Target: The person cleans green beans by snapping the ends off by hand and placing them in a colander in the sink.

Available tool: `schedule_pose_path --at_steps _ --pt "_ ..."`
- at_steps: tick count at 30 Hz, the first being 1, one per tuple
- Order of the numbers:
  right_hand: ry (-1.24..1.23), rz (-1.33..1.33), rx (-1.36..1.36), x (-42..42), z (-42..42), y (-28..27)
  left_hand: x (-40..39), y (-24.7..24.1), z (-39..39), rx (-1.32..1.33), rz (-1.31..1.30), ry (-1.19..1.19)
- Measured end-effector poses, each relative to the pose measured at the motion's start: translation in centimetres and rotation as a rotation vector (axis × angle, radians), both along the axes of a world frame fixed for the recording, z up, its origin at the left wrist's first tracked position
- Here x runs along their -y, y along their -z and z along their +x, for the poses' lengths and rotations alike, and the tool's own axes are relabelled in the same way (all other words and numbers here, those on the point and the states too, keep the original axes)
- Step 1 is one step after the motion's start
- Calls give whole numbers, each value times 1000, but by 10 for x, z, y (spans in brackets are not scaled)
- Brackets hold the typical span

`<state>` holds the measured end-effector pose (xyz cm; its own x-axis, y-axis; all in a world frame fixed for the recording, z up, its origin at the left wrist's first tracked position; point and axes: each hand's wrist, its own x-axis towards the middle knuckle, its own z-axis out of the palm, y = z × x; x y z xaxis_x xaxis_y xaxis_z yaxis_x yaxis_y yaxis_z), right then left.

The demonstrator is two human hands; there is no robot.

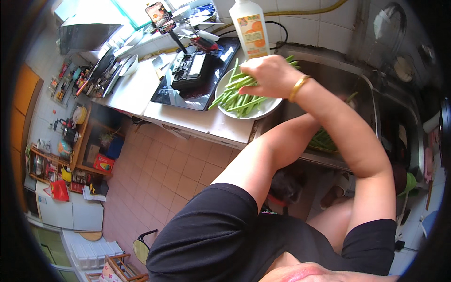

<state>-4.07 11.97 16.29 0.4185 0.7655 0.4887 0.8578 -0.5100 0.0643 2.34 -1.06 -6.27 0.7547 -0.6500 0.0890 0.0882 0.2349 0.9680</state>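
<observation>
My right hand (269,75), with a gold bangle (299,88) at the wrist, is over a white bowl (271,111) heaped with cut green beans (239,97). Its fingers and thumb close around some beans, whose ends stick out on both sides. My right forearm crosses above my left arm and hides most of my left hand (351,103), which is down in the steel sink (327,74). A green bean (353,95) pokes out from the left fingers. More green beans (322,140) lie low in the sink, partly covered by my arms.
A white bottle (250,31) with an orange-printed label stands behind the bowl. Left of it, a black device (190,70) rests on an induction hob (211,95), near a phone (160,16) on a stand. A faucet (398,21) rises behind the sink. A dark-furred animal (287,187) is by my legs.
</observation>
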Motion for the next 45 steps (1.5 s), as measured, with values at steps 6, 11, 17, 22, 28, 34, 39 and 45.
schedule_pose_path --at_steps 6,11,17,22,28,34,39,45 --pt "-156 -55 -196 -24 10 41 -3 -62 -39 143 338 -208" --pt "-155 -44 -241 -13 10 32 -7 -64 -39 165 292 -239" --pt "87 -150 -269 5 12 14 5 -68 -34 112 259 -161" --pt "81 -90 -264 3 3 16 -3 -60 -18 88 179 -115" --pt "70 126 -149 69 -7 23 1 -54 -5 -32 72 49" --pt "468 584 -86 222 17 65 0 -78 -17 -112 215 -156" --pt "815 775 -323 277 13 113 -4 -75 -14 -160 28 -191" --pt "783 1027 -707 269 25 130 -10 -77 -17 -143 126 -171"
